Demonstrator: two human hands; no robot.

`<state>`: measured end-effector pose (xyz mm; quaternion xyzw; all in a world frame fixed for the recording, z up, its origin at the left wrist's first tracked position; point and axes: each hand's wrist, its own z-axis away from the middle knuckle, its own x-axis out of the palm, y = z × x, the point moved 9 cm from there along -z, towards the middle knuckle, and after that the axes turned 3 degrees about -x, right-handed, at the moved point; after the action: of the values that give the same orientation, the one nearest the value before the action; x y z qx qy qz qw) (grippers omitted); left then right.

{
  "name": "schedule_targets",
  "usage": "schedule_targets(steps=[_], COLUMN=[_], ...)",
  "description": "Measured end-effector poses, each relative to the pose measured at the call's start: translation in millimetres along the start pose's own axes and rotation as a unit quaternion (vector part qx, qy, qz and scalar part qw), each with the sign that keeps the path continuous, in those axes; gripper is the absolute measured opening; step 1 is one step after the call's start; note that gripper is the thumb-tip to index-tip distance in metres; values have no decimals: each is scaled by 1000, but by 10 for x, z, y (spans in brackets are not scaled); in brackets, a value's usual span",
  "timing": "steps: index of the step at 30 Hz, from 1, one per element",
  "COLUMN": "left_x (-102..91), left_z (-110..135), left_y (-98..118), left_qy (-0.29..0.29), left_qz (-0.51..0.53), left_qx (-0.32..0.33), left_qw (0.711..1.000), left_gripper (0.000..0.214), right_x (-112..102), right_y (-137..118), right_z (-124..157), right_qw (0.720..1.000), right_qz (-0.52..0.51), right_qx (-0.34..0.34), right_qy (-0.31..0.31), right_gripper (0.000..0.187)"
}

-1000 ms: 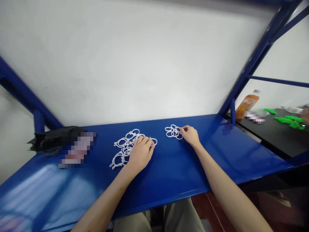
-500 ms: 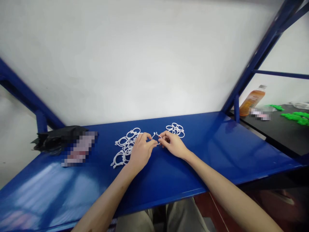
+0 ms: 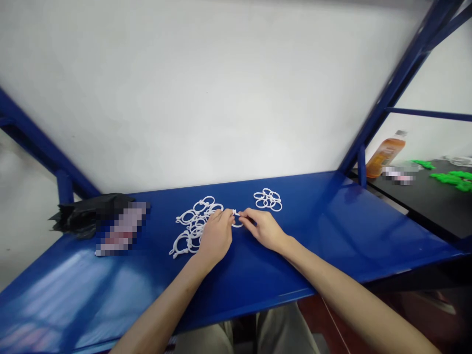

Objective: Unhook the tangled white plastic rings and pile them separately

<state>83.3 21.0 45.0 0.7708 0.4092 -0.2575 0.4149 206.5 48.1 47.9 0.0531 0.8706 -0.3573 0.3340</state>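
Both hands meet over the blue shelf (image 3: 332,236) and pinch one white plastic ring (image 3: 237,219) between them. My left hand (image 3: 216,237) grips its left side, my right hand (image 3: 262,229) its right side, fingers closed on it. A loose pile of white rings (image 3: 191,223) lies just left of my left hand. A smaller, tidier cluster of white rings (image 3: 268,199) lies behind my right hand, near the wall.
A black bag (image 3: 86,214) with a blurred item lies at the shelf's left end. Blue frame posts (image 3: 391,93) rise at the right. Beyond them, an orange bottle (image 3: 385,153) and green parts (image 3: 452,179) sit on a black table.
My right hand left the small ring cluster and came left to meet my left hand. My left hand lifted one ring from the pile, and the two now squeeze it together.
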Motion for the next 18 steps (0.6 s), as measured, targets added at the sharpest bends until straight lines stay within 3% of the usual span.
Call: schedule_targets(steps=[4,9,18], left_x=[-21,-7,45], left_z=[40,64,71], left_y=[100,164,165], left_qy=[4,7,-23], left_qz=[-64,-98,-113], left_qx=[55,113,133], left_qw=[996,989,984], left_gripper=[29,27,26], right_x=[41,34,44], right_y=[-92,-71,-104], right_z=[28,27,39], right_qw=[998,996,991], right_qz=[46,70,97], right_qx=[-48,-54,-91], right_qy=[-14,-10,-17], right_gripper=[18,16,18])
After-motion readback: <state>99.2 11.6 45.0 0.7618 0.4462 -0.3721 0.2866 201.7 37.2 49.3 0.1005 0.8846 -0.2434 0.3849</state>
